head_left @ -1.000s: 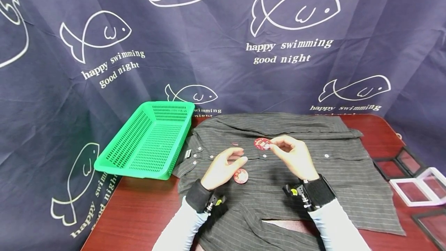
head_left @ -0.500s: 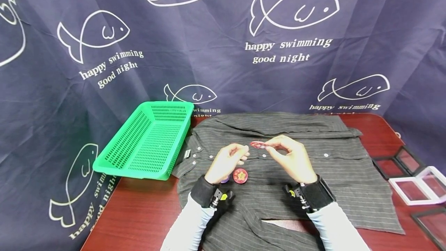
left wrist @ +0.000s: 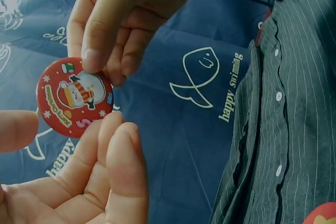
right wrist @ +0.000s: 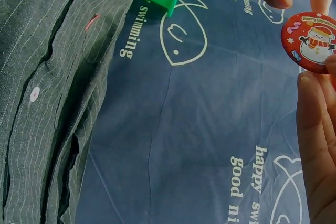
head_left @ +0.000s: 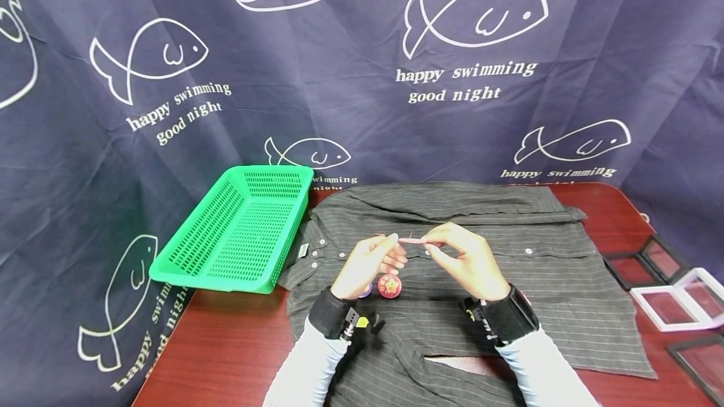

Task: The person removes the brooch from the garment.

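My right hand pinches a round red pin badge with a snowman on it above a dark striped shirt. In the head view the badge shows nearly edge-on, between the two hands. My left hand is at the badge's left end. Its fingers meet the rim in the left wrist view, while the thumb stands slightly apart from it. A second red badge with a yellow star lies on the shirt below. Beside it is a purple badge, partly hidden by my left hand.
A green plastic basket stands at the left on the reddish wooden table. On the right lie a black frame, a white hinged frame and another dark frame. A printed blue curtain hangs behind.
The badge in my right hand has tilted to edge-on and moved slightly left. My left hand has risen and come in to its edge, uncovering part of the purple badge.
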The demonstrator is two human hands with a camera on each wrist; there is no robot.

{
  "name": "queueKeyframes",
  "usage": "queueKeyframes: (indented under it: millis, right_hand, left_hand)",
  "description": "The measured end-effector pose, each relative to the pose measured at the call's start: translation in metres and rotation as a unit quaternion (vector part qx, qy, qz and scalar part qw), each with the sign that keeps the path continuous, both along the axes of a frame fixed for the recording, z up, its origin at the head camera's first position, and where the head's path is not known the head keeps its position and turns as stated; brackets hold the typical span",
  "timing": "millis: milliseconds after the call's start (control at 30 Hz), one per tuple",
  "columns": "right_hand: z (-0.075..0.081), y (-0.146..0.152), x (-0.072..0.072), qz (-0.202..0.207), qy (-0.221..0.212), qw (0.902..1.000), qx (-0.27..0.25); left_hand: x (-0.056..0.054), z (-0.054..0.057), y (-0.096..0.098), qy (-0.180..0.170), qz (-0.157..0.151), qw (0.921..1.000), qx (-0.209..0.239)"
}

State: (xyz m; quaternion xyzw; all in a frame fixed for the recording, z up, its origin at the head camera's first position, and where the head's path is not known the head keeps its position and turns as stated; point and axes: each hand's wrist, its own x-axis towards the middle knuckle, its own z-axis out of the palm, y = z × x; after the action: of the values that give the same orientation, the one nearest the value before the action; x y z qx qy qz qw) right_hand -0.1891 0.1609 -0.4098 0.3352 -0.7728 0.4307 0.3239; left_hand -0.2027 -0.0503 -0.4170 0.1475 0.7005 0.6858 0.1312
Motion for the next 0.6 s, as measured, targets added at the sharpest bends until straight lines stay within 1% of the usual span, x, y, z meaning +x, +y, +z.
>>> queueKeyframes:
  millis: [67, 333, 467, 600]
  right_hand:
    - [-0.0004, -0.0007, -0.0002, 0.004, 0.006, 1.0000, 0.005]
    - [-0.0035, -0.0016, -0.0013, 0.014, -0.003, 0.9998, 0.017]
    - [-0.0048, -0.0025, -0.0024, 0.012, 0.009, 0.9997, 0.018]
    - [-0.0062, -0.0041, -0.0032, 0.018, 0.015, 0.9996, 0.013]
  left_hand:
    - [-0.0001, -0.0006, 0.0003, -0.003, 0.002, 1.0000, 0.008]
    - [0.0004, -0.0006, 0.0003, -0.014, 0.004, 0.9994, 0.033]
    - [0.0010, -0.0007, -0.0004, -0.018, 0.002, 0.9989, 0.043]
    - [0.0015, -0.0015, -0.0022, -0.020, -0.007, 0.9983, 0.054]
